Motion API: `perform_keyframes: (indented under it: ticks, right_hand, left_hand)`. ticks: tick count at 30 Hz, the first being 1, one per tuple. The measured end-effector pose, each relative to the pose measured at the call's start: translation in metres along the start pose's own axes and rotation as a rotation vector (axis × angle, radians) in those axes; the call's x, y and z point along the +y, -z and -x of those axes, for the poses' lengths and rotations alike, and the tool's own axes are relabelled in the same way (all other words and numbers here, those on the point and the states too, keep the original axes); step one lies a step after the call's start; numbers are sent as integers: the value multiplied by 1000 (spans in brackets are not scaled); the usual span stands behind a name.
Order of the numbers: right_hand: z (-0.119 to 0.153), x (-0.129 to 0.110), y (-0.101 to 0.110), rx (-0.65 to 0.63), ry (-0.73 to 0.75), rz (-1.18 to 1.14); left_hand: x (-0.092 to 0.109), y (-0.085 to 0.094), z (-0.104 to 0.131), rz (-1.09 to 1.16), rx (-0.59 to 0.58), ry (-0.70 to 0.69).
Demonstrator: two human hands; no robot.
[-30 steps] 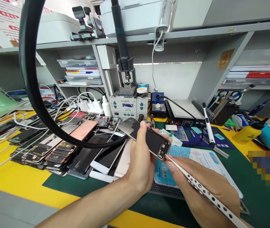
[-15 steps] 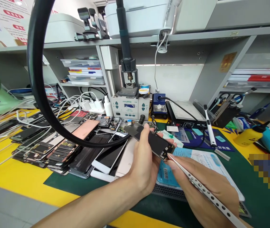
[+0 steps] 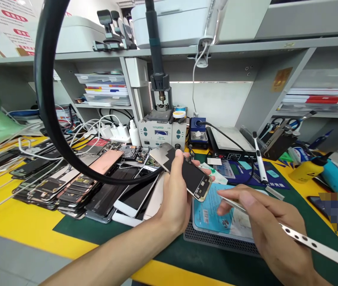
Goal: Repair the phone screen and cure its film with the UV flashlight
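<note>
My left hand (image 3: 175,194) is closed around a phone screen assembly (image 3: 191,174), its dark back turned up and tilted, with small metal contacts at the lower right end. My thumb lies along its near edge, and the other fingertips show at the far side. In my right hand (image 3: 276,226) is a pair of silver tweezers (image 3: 314,245) with round holes along its arms. The tweezer tips are at the fingertips, apart from the screen assembly and just right of it. Below both hands lies a blue and white packet (image 3: 213,210) on a black perforated plate (image 3: 216,240).
Stacked phone parts (image 3: 76,182) and white-edged phones (image 3: 135,198) cover the left. A hot air station (image 3: 163,133) stands at the back, with a black hose (image 3: 45,99) looping in front. A yellow bottle (image 3: 307,171) and white brush (image 3: 260,157) are at right.
My right hand with the tweezers has drawn away to the right from the screen assembly's end. The left hand has tilted the assembly slightly and shifted a little left.
</note>
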State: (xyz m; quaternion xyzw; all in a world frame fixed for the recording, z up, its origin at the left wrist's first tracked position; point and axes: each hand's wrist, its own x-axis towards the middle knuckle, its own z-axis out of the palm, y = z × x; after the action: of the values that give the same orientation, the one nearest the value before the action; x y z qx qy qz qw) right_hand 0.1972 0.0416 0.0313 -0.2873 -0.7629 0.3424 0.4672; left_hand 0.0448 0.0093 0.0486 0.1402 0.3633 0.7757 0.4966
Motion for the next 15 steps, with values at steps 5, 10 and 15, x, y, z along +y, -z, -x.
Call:
perform_keyframes:
  ticks: [5,10,15]
  right_hand:
    - [-1,-10,-1,47,19,95]
    - [0,-14,-6,74,120,123]
    - [2,-16,-11,150,271,202]
  left_hand:
    - [1,0,1,-96,-21,-68]
    - [1,-1,1,-64,-6,-90]
    - [1,-1,1,-36,-15,-94]
